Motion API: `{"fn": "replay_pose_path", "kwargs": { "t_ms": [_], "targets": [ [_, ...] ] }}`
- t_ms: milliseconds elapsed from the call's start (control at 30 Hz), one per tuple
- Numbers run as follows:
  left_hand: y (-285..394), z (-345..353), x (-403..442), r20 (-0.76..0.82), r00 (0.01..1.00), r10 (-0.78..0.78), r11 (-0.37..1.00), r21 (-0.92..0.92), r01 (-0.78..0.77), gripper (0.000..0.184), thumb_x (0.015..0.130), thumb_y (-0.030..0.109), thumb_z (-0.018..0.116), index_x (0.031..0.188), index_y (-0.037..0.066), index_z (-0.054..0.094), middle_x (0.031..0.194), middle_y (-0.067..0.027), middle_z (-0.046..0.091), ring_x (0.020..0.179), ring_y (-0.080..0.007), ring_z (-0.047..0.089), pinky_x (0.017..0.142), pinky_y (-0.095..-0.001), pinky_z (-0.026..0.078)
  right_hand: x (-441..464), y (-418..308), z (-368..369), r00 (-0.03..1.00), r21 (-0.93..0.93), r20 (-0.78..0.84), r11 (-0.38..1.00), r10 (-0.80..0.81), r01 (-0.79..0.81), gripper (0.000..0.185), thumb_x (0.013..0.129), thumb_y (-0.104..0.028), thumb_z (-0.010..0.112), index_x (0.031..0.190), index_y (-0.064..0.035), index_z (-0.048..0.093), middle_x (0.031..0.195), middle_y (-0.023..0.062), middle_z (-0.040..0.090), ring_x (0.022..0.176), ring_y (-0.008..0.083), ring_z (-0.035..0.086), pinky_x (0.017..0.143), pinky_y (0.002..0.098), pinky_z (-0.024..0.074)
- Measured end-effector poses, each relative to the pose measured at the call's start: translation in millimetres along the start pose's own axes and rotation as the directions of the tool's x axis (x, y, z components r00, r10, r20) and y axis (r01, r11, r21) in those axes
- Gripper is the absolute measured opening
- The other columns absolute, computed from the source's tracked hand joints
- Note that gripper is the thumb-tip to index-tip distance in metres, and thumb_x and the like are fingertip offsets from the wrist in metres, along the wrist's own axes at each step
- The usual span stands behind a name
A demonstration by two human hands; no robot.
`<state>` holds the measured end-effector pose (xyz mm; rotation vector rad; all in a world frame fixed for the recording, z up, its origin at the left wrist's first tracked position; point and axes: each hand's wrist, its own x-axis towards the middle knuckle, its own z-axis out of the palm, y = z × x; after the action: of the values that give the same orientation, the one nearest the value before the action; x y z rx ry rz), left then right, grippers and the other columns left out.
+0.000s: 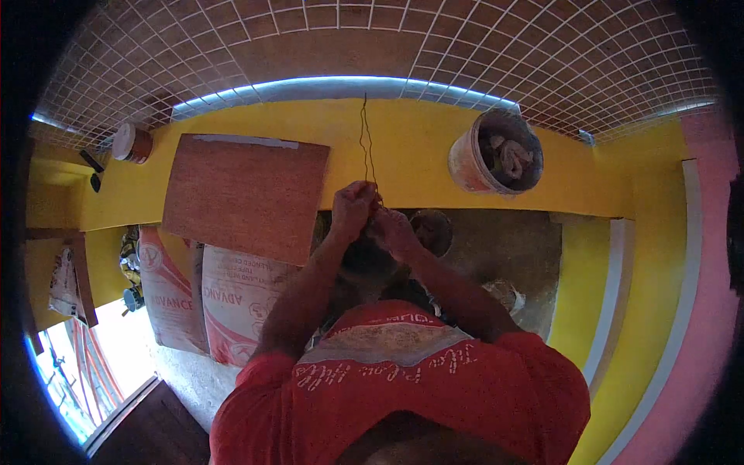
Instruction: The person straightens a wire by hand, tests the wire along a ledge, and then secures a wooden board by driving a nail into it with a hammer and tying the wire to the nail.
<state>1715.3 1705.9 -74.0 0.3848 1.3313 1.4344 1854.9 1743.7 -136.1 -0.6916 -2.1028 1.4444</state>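
Observation:
Both hands are close together over the front edge of a yellow ledge (403, 147). Fingers of my left hand (353, 208) are closed on the lower end of a thin dark wire (365, 143), which stretches away across the ledge in two wavy strands. Just to the right and slightly lower, my right hand (393, 231) is closed near the same wire end; its fingertips are dark, and what they pinch is too small to make out. A reddish-brown board (244, 194) lies on the ledge left of my hands.
A white bucket (470, 164) with rags inside stands on the ledge at right, and a small tub (132, 143) at far left. White wire mesh (341, 17) spans the top. Printed cement sacks (236, 298) lie below the board. A round container (432, 231) is below the ledge.

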Motion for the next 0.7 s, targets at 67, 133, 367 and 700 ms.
{"fn": "replay_pose_path", "kwargs": {
  "t_ms": [67,133,367,700],
  "targets": [
    [-0.8,1.7,2.5,-0.042,0.999,0.000,0.995,0.097,0.004,0.022,0.092,0.015,0.055,0.104,-0.002,0.062,0.086,-0.0099,0.065,0.077,-0.0125,0.062,0.064,-0.0268,0.050,-1.4,8.9,-3.0,0.970,-0.290,-0.055,0.933,-0.238,0.213,0.019,0.093,-0.023,0.048,0.093,-0.0074,0.059,0.069,0.0046,0.057,0.053,0.0122,0.052,0.043,0.0286,0.0393],
    [-4.5,2.2,0.7,-0.031,0.999,0.019,0.996,0.084,-0.017,0.022,0.092,0.015,0.055,0.104,-0.002,0.062,0.085,-0.0105,0.065,0.076,-0.0132,0.063,0.064,-0.0270,0.050,0.4,10.7,-14.4,0.895,-0.496,-0.011,0.779,-0.447,0.383,0.019,0.093,-0.019,0.047,0.083,-0.0072,0.058,0.069,0.0014,0.057,0.056,0.0114,0.051,0.047,0.0257,0.0379],
    [-21.2,23.9,-4.4,-0.109,0.990,0.091,0.986,0.146,-0.075,0.027,0.095,0.019,0.047,0.111,-0.002,0.055,0.078,-0.0078,0.061,0.067,-0.0163,0.061,0.059,-0.0299,0.051,-23.7,14.4,-3.6,0.861,0.545,0.172,0.681,0.479,-0.488,0.025,0.093,-0.024,0.044,0.093,-0.0037,0.058,0.070,0.0091,0.059,0.061,0.0229,0.059,0.055,0.0339,0.0465],
    [7.4,31.4,4.8,-0.208,0.978,-0.033,0.999,0.022,0.039,0.029,0.096,0.027,0.047,0.111,0.004,0.055,0.066,0.0010,0.047,0.047,-0.0098,0.045,0.039,-0.0245,0.039,-59.2,4.8,-26.8,0.880,-0.281,0.245,0.899,0.407,-0.338,0.040,0.092,-0.042,0.047,0.080,-0.0069,0.062,0.065,0.0114,0.057,0.058,0.0267,0.054,0.059,0.0403,0.0447]
  ]
}}
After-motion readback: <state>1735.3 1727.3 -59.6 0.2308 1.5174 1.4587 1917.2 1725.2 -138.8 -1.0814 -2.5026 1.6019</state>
